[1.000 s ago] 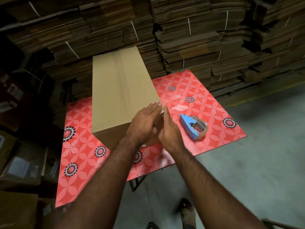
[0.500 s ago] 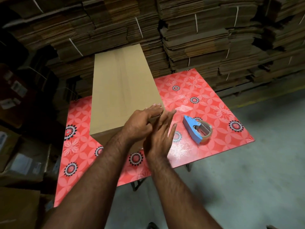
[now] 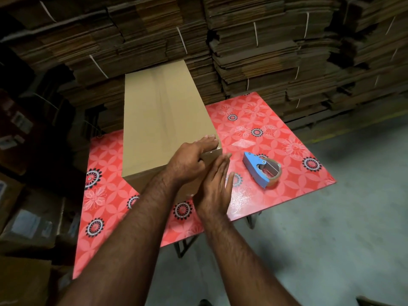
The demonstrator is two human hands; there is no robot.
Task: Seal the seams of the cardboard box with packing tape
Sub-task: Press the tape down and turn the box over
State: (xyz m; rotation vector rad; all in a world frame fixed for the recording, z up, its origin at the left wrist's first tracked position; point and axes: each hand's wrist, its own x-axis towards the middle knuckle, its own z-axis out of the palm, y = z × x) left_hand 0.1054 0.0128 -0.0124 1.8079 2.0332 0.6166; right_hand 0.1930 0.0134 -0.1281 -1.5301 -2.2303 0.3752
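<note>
My left hand (image 3: 189, 160) lies flat on the box (image 3: 163, 120) at its near right corner, fingers straight. My right hand (image 3: 215, 186), open, presses the box's side. The box stands on the counter (image 3: 276, 129); the tape dispenser (image 3: 262, 168) lies just right.

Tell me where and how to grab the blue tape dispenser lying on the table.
Grip the tape dispenser by its blue body, coming from above with the nearer right hand: it lies flat on the table, roll toward the far side.
</note>
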